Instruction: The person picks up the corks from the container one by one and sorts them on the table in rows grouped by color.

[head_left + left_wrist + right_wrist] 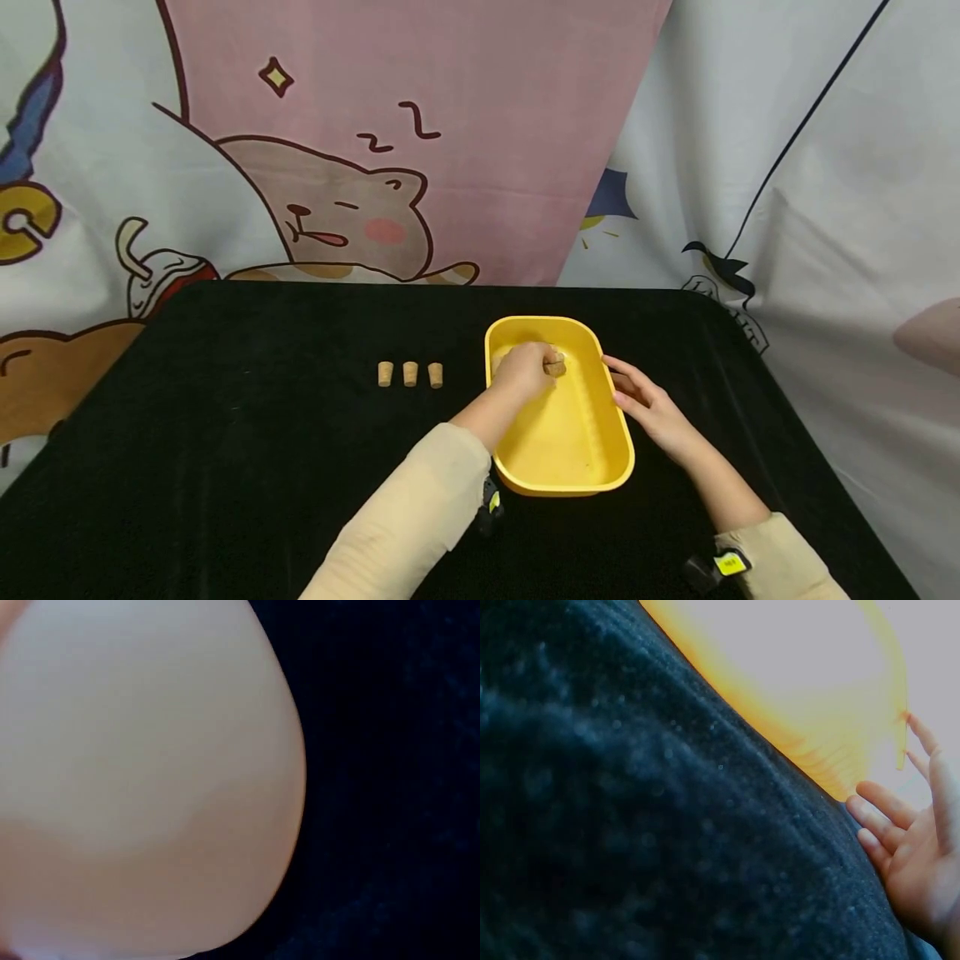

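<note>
A yellow plastic tub [570, 425] stands on the black cloth. My left hand [522, 371] reaches over its left wall and pinches a cork [555, 368] inside, near the far end; the fingers partly hide what lies there. Blurred skin of the left hand [150, 765] fills much of the left wrist view. Outside the tub, my right hand [652, 410] touches the right wall with extended, spread fingers. In the right wrist view, the right hand [922, 862] has its fingertips against the tub [810, 742].
Three tapered corks, a left one [385, 374], a middle one [410, 374] and a right one [435, 375], stand in a row left of the tub. Black cloth [225, 467] covers the table. Behind it hangs a printed curtain [510, 150].
</note>
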`<state>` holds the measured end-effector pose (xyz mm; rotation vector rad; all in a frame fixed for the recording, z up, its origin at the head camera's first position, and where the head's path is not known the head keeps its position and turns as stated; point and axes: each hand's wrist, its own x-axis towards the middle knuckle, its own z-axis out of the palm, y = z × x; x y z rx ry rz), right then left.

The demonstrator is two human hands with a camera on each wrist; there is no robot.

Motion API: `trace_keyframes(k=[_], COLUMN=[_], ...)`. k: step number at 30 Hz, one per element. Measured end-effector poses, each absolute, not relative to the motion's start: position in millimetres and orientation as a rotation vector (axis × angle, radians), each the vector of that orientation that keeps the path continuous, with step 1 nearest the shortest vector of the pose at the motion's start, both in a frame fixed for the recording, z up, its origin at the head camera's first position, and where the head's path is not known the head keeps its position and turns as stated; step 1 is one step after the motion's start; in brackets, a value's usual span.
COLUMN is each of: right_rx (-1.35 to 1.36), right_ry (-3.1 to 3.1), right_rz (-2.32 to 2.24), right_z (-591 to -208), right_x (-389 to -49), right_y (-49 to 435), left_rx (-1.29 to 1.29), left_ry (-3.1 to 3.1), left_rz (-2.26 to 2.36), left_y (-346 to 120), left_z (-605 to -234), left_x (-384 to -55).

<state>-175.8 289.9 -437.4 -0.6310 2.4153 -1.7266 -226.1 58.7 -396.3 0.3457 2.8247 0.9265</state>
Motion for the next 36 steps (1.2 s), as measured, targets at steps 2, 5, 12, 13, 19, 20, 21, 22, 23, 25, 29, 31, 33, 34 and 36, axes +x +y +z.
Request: trace_keyframes(k=[2,5,12,13,19,20,21,22,23,25,29,31,33,34,36], right_rx=[-0.638,-0.654,-0.683,-0.681,-0.659,-0.657,-0.654,-0.656,-0.658,-0.660,-0.666,-0.668,-0.665,-0.661,-0.655], right_ry=[2.416,2.415,2.413,2.415,2.418,2.419,2.421,2.420,2.419,2.418,2.409,2.405,2.404,2.406,2.412], right_rz=[-1.724,-1.730,-1.734,-1.733,-1.726,-1.725,-1.722,-1.723,-1.725,-1.723,-1.728,-1.731,-1.729,-1.725,-1.716], right_z=[-437,-438,-440,-440,-439,-439,-439,-439,-439,-439,-439,-439,-438,-438,-438], right_x=[-176,-176,-176,-176,-176,-177,-177,-177,-177,-177,-177,-176,-176,-176,-176], right_y=[290,290,292,292,292,292,291,291,292,292,292,292,292,292,293], left_rx=[0.342,0.351,0.378,0.381,0.395,0.397,0.400,0.402,0.400,0.393,0.382,0.400,0.426,0.442,0.479], left_ry=[2.831,2.834,2.823,2.821,2.810,2.809,2.811,2.809,2.805,2.797,2.786,2.797,2.805,2.800,2.782], left_rz=[0.917,0.913,0.956,0.964,0.974,0.975,0.974,0.979,0.987,1.008,1.046,1.063,1.088,1.111,1.165], left_y=[59,59,58,58,56,56,56,56,56,56,55,54,53,52,49], left_z=[-396,-396,-395,-394,-393,-393,-393,-393,-393,-392,-389,-387,-384,-383,-381], left_x=[-226,-226,-223,-223,-224,-224,-224,-225,-225,-225,-225,-224,-223,-223,-223])
